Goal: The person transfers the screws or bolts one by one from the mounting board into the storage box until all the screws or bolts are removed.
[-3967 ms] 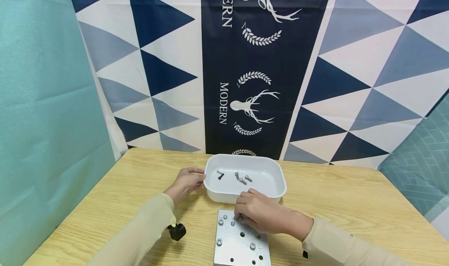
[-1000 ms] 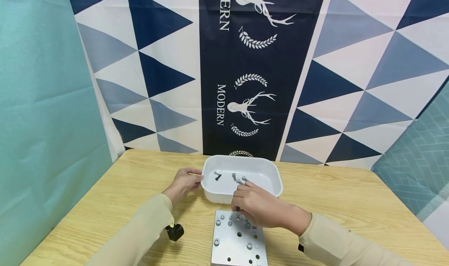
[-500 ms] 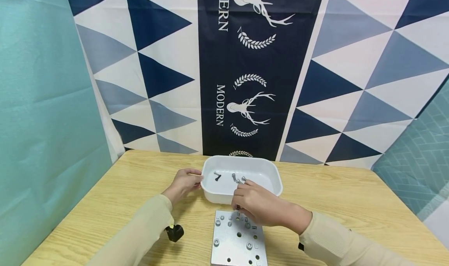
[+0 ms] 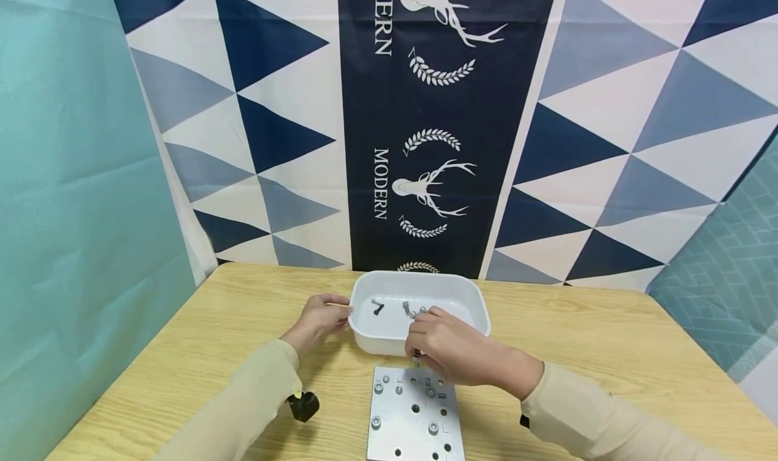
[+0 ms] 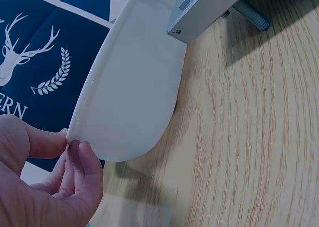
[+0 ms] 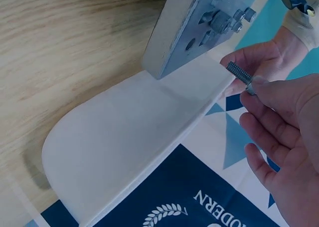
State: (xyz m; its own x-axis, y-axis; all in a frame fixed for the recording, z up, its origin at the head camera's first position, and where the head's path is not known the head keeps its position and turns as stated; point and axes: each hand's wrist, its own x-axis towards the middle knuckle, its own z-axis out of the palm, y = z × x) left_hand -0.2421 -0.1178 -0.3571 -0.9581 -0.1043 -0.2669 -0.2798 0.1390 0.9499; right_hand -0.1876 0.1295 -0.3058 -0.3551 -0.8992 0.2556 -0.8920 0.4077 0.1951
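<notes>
My right hand (image 4: 446, 346) pinches a metal bolt (image 6: 240, 73) between thumb and forefinger, its threaded end pointing away from the fingers. In the head view the bolt hangs just beyond the far edge of a silver metal plate (image 4: 413, 430). Several bolts stand in that plate, such as a socket-head bolt (image 4: 433, 428), and other holes show open. My left hand (image 4: 319, 320) holds the left rim of a white plastic tray (image 4: 389, 345), thumb on one side and fingers on the other in the left wrist view. Some loose bolts (image 4: 406, 308) lie in the tray, partly behind my right hand.
A dark bolt (image 4: 379, 309) lies at the tray's left side. The wooden table (image 4: 243, 339) runs up to a patterned cloth backdrop (image 4: 292, 198). A black wrist camera (image 4: 303, 405) sits under my left sleeve. The tray stands close behind the plate.
Over the last second my right hand has lifted the bolt up and away from the plate's far row, where a bare hole now shows. My left hand stays at the tray rim.
</notes>
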